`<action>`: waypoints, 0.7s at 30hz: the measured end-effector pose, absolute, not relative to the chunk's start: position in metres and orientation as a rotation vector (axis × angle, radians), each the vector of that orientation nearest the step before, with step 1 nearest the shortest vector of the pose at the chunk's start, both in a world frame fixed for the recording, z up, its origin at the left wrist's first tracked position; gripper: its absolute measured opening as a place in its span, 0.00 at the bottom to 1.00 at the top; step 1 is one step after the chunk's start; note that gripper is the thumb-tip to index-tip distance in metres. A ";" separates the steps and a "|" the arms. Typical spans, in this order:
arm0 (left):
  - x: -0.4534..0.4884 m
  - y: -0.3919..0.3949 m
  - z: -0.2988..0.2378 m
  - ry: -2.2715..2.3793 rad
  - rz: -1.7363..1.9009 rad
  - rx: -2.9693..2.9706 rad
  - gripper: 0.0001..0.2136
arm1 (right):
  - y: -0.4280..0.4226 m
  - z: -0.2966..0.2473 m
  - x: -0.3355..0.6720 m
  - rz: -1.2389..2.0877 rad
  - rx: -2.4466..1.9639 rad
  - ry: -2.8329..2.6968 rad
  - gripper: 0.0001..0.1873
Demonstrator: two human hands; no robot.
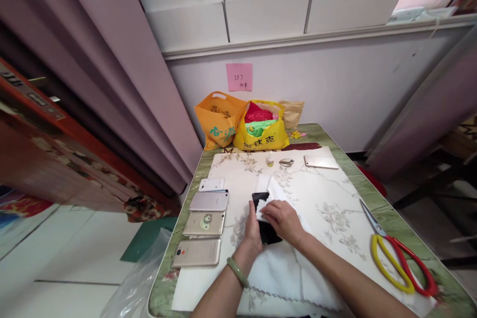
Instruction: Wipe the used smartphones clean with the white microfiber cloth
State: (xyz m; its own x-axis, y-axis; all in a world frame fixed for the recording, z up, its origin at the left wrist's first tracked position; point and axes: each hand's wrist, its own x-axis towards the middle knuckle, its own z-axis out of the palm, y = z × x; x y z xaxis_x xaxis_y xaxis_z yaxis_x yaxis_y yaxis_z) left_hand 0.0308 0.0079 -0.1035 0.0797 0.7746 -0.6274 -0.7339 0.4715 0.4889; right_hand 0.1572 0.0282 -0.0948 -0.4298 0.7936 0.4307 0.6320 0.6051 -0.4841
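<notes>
A black smartphone (269, 234) rests in my left hand (252, 231), whose fingers wrap its left edge. My right hand (282, 218) pinches a small white cloth (262, 202) with a zigzag edge and presses it on the phone's screen. Part of the phone is hidden under the cloth and my right fingers. Beneath both hands a larger white cloth (283, 273) is spread on the floral paper. To the left lie several phones in a column, among them a gold phone (197, 252) and a phone with a ring holder (204, 222).
Large scissors (400, 263) with red and yellow handles lie at right. Farther back are a small bottle (270, 160), glasses (286, 162) and another phone (321, 162). An orange bag (219, 121) and a yellow bag (263, 136) stand at the table's back edge by the wall.
</notes>
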 end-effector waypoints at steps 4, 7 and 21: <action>0.034 0.008 -0.106 1.013 1.184 0.053 0.29 | 0.062 -0.096 0.140 0.193 -1.448 -2.064 0.08; 0.034 0.006 -0.106 0.977 1.197 0.068 0.29 | 0.067 -0.097 0.143 0.144 -1.564 -2.018 0.08; 0.027 0.008 -0.106 0.815 1.084 0.104 0.34 | 0.000 -0.074 0.201 0.445 -0.899 -2.409 0.08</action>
State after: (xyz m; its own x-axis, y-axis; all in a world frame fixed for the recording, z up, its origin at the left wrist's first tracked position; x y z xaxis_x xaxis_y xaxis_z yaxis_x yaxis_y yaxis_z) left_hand 0.0269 0.0078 -0.1058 0.2142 0.8155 -0.5376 -0.7431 0.4933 0.4522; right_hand 0.2008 -0.0002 -0.0740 -0.6406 0.6786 0.3593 0.5054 0.7249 -0.4681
